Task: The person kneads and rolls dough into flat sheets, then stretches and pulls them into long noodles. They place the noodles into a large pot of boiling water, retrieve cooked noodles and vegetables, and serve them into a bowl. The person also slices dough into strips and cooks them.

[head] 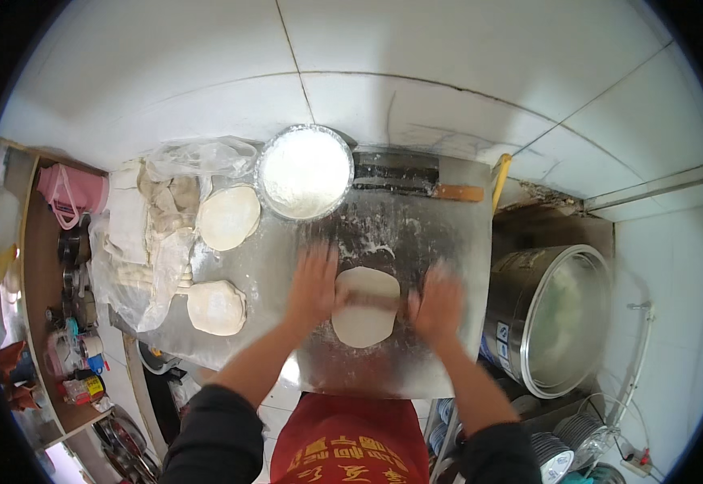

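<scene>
A flat round of dough (365,330) lies on the metal worktop, with a blurred wooden rolling pin (373,300) across its middle. My left hand (313,284) is at the pin's left end and my right hand (439,299) at its right end; both are motion-blurred, palms down with fingers stretched forward. Neither hand is seen gripping the pin. Left of my left hand lie a stack of dough rounds (217,307) and, farther back, another flat dough round (229,218). A bowl of white flour (305,172) stands behind my hands.
A cleaver-like knife with a wooden handle (458,193) lies at the back of the worktop (267,242). Plastic-covered dough strips (140,275) and cloths (128,212) are at left. A large steel pot (512,302) stands right, beside the worktop, and a tiled wall (206,91) rises behind.
</scene>
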`<state>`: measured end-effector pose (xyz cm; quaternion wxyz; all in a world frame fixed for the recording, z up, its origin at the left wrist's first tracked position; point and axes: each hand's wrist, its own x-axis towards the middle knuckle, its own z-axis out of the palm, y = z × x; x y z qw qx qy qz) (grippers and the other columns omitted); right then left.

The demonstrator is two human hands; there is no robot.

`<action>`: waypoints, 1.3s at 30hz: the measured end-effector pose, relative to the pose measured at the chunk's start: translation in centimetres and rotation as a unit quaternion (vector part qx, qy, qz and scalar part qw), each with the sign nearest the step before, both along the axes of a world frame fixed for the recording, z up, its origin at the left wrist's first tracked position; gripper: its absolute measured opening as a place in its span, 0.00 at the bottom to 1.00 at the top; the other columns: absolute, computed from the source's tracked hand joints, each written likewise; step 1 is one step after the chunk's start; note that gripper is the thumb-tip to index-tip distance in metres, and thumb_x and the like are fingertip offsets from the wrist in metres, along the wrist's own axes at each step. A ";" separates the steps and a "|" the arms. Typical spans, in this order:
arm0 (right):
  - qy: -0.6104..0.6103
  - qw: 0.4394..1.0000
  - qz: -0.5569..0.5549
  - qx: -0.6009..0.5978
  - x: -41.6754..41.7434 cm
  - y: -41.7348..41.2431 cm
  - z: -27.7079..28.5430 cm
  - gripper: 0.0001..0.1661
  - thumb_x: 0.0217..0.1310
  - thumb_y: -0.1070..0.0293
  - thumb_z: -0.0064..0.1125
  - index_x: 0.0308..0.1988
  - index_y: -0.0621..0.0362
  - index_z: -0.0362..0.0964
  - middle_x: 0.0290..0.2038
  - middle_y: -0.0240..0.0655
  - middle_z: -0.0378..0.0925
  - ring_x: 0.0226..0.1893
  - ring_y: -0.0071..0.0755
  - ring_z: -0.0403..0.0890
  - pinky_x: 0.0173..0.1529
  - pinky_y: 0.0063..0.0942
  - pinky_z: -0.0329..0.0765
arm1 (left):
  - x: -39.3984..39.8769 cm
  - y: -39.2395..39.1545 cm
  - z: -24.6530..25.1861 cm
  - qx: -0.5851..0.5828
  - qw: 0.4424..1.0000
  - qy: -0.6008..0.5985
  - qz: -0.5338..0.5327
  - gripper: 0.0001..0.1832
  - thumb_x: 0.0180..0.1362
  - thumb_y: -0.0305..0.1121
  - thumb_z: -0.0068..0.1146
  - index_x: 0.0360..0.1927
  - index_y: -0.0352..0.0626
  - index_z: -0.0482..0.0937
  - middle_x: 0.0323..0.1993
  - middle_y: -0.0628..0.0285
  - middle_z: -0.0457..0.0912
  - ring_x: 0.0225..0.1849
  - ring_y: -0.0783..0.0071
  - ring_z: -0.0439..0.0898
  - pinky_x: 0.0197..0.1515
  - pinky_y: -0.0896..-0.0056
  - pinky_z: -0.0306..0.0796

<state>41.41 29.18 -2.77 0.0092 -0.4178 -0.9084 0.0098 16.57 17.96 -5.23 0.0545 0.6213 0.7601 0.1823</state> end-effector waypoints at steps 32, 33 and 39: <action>0.135 0.785 0.153 -0.585 -19.6 0.1 -1.0 0.17 0.59 0.59 0.62 0.42 0.60 0.75 0.32 0.43 0.80 0.32 0.35 0.80 0.39 0.33 0.75 | -6.6 -8.8 7.1 -0.035 0.883 -0.309 0.352 0.07 0.67 0.31 0.49 0.42 0.39 0.71 0.33 0.47 0.77 0.34 0.45 0.78 0.37 0.52 0.72; 0.183 0.795 0.148 -0.558 -22.6 -0.4 -0.6 0.16 0.60 0.61 0.61 0.43 0.61 0.75 0.33 0.47 0.80 0.34 0.44 0.81 0.40 0.37 0.76 | -9.1 -8.9 7.8 -0.058 0.840 -0.332 0.424 0.07 0.68 0.32 0.49 0.43 0.39 0.71 0.30 0.46 0.77 0.32 0.47 0.79 0.36 0.53 0.72; 0.202 0.887 0.287 -0.301 -40.8 -0.7 0.5 0.14 0.64 0.65 0.53 0.46 0.60 0.75 0.35 0.54 0.79 0.38 0.63 0.79 0.45 0.53 0.75 | -20.1 -14.3 3.8 0.292 0.711 -0.446 0.459 0.10 0.65 0.28 0.55 0.48 0.42 0.73 0.27 0.61 0.78 0.28 0.75 0.77 0.31 0.70 0.73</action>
